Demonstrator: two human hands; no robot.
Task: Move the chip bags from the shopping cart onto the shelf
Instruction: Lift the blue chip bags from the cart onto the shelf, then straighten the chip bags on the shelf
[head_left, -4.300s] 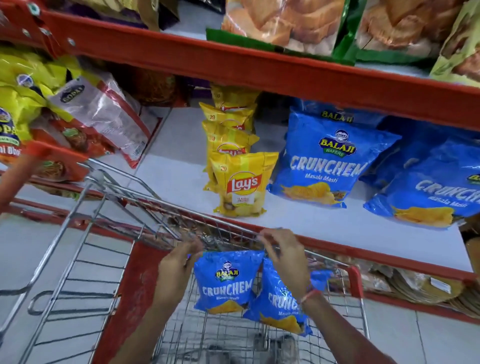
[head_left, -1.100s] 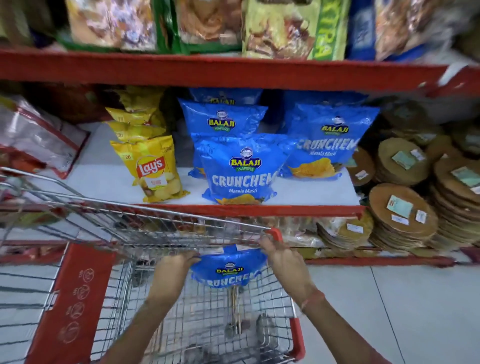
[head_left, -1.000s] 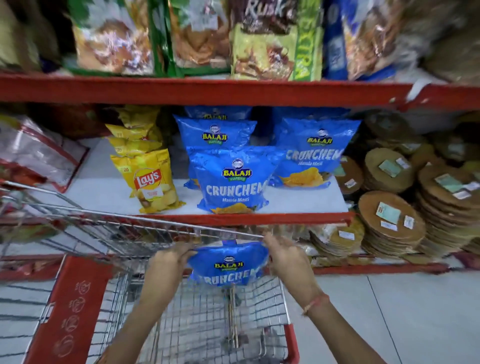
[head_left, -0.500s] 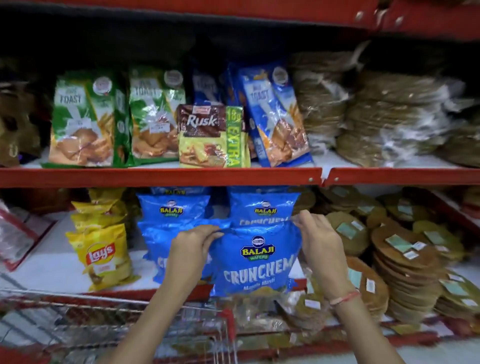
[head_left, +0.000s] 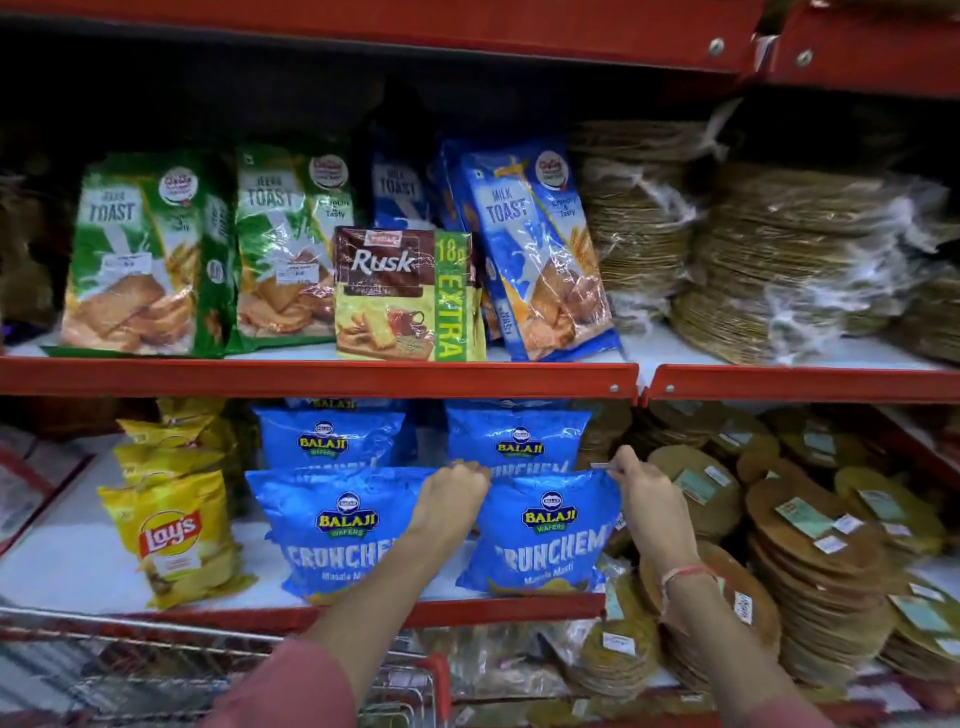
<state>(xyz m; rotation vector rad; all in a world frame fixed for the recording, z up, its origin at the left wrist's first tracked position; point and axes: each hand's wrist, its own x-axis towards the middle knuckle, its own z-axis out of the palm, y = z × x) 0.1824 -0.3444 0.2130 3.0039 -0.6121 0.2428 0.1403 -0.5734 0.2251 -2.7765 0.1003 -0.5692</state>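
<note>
The person stands at the shelf (head_left: 62, 564) with both arms stretched out over its red front lip. The left hand (head_left: 453, 496) is closed in a pinching grip on the top left corner of a blue chip bag (head_left: 545, 535), and the right hand (head_left: 647, 499) pinches the bag's top right corner, fingertips drawn together on the crimped seal. Between the two grips the bag stands upright at the front of the shelf, its bottom edge down at the lip, though I cannot tell whether its full weight rests on the board.

Just left of the left grip, touching the held bag's side, stands a second blue bag (head_left: 332, 530) of the same kind. Behind both grips two more blue bags (head_left: 332, 439) stand in a back row. Further left of the left grip sits a row of yellow chip bags (head_left: 171, 535). Right of the right grip lie stacks of flat round discs (head_left: 810, 525) wrapped in clear film with small labels.

Below the arms, at the bottom left, the wire rim of the shopping cart (head_left: 156, 654) shows. Above the grips, on the next shelf up, stand toast packs (head_left: 140, 260) and a rusk pack (head_left: 405, 301).
</note>
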